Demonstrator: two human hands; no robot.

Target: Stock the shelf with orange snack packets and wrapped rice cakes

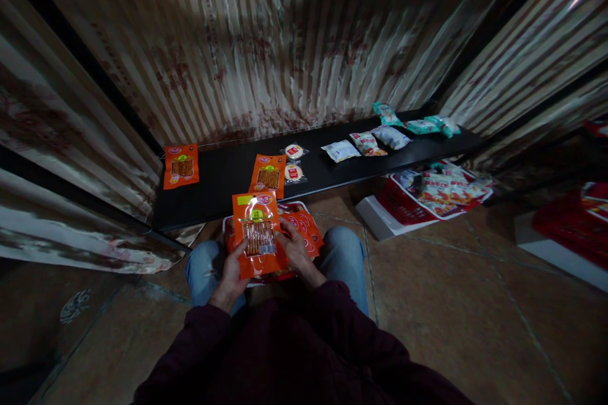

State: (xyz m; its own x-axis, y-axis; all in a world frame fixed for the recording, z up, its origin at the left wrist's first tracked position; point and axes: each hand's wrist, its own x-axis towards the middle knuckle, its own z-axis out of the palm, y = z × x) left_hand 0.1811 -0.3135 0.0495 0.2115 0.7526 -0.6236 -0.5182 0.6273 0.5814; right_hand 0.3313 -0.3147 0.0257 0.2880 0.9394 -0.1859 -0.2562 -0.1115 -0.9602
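Note:
Between my two hands is an orange snack packet with a clear window showing brown sticks. My left hand grips its lower left edge, and my right hand grips its right side. Below it, between my knees, a red and white basket holds more orange packets. A similar orange packet lies on the black shelf just beyond, and another orange packet lies at the shelf's left end. Two round white wrapped snacks lie beside the nearer packet.
Farther right on the shelf are white snack bags and green-and-white bags. A red basket of bags stands on the floor at right, with another red basket beyond it. Patterned curtain hangs behind the shelf; black posts frame it.

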